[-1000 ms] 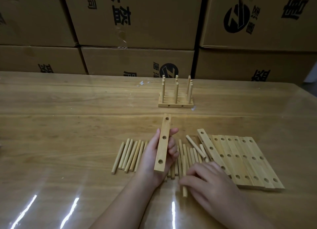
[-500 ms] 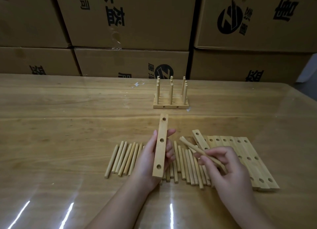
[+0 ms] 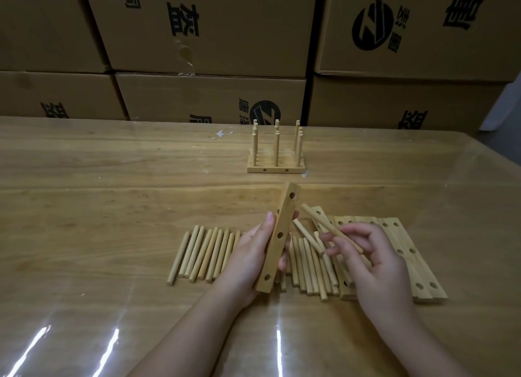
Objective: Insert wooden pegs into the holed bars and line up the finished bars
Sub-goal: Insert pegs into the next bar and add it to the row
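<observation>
Left of the holed bar (image 3: 277,241), a row of loose pegs (image 3: 203,254) lies side by side on the table (image 3: 84,207), their long axes running away from the person. The left hand (image 3: 248,261) grips the bar, thumb along its left edge and fingers curled round its right side, holding it above the table. The bar's long axis points away from the person, far end leaning slightly right, and three holes show on its face. Well beyond its far end sit the finished bars (image 3: 276,162), side by side with pegs upright in their holes, before stacked cardboard boxes (image 3: 211,24). Just right of the bar, more pegs (image 3: 303,263) lie on the table. The right hand (image 3: 375,261) pinches a single peg (image 3: 318,218) near its rear end, its free end aimed at the bar's upper part, close but apart. Farther right, flat bars (image 3: 408,252) lie packed together.
</observation>
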`<state>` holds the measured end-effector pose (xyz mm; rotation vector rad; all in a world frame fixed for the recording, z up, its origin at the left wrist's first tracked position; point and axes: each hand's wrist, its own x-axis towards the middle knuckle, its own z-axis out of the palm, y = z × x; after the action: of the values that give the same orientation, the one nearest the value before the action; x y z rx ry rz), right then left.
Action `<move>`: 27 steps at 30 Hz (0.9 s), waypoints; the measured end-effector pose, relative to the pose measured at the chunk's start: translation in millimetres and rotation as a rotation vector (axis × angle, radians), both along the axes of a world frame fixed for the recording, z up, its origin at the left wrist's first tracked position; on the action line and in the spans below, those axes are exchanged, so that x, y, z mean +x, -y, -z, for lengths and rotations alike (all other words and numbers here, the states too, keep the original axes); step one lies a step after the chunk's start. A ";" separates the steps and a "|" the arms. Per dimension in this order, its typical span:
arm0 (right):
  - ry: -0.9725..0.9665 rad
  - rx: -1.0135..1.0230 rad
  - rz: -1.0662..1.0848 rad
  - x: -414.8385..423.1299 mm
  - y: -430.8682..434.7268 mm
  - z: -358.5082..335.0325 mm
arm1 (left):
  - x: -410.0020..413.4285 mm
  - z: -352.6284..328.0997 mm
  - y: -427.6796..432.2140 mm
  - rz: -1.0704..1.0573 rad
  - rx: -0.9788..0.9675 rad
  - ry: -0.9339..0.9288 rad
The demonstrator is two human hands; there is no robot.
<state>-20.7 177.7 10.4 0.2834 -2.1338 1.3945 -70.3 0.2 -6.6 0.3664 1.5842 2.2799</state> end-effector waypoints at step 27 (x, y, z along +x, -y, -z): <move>0.105 0.228 0.039 -6.5 -8.0 9.2 | 3.4 -7.2 3.2 0.016 0.043 0.009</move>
<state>-27.3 185.7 1.2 0.2592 -2.3763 1.1675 -66.9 -3.0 0.6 0.3780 1.5242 2.3032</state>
